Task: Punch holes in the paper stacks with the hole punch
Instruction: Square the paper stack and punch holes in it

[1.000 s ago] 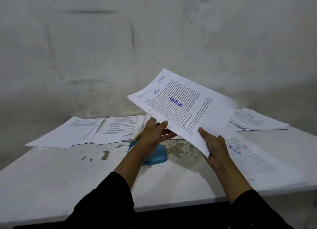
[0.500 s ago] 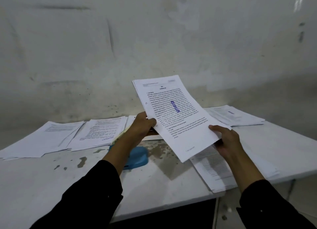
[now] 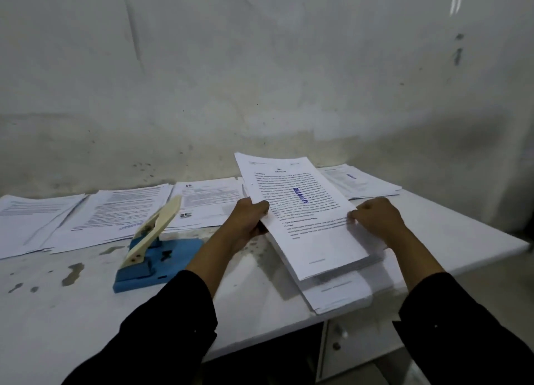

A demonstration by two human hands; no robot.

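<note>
so we've got our left hand gripping one edge of a stamped paper stack and our right hand pinching the other, lowering it onto the pile on the table, hole punch sitting idle beside, several stacks probably left to punch

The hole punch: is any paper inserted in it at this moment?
No. The hole punch stands alone on the table with its handle raised, and both hands hold the paper stack beside it.

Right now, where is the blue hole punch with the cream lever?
In the head view, the blue hole punch with the cream lever sits on the white table, left of the left hand, just in front of the paper sheets spread along the wall.
</note>
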